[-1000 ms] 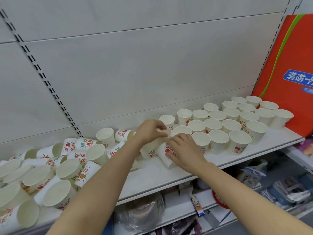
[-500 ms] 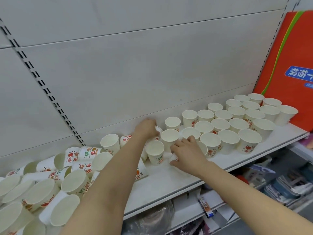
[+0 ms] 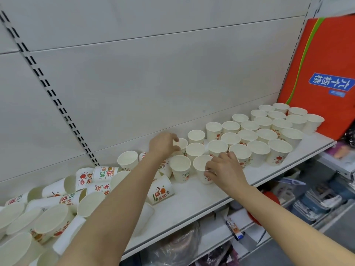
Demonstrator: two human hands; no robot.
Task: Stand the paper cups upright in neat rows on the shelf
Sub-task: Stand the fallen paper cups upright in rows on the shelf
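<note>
Both hands are at work at the near end of the rows. Left hand (image 3: pixel 163 144) curls its fingers and thumb round the rim of a back-row cup (image 3: pixel 181 144) standing upright against the shelf's rear panel (image 3: pixel 134 93), so its grip is closed on that cup. Right hand (image 3: pixel 223 168) pinches the side of a front-row cup (image 3: pixel 201 166), also upright, near the front edge of the shelf (image 3: pixel 201 198); that grip is closed on the cup too.

To the right, the finished rows of upright cups (image 3: pixel 269 131) run three deep toward an orange carton (image 3: pixel 326 73) at the shelf's end. To the left lies a heap of tipped cups (image 3: pixel 57 208), on their sides and overlapping, some partly nested; these remain to be stood up. One printed cup (image 3: pixel 161 191) lies on its side between the heap and the rows.

These paper cups look very light and thin-walled, so I judge they will dent if squeezed and topple at a slight knock from a wrist or forearm. The stiffest place to hold is likely the rolled rim, or low on the wall near the base, with a light pinch only. Nested ones may cling together and come up in pairs.
</note>
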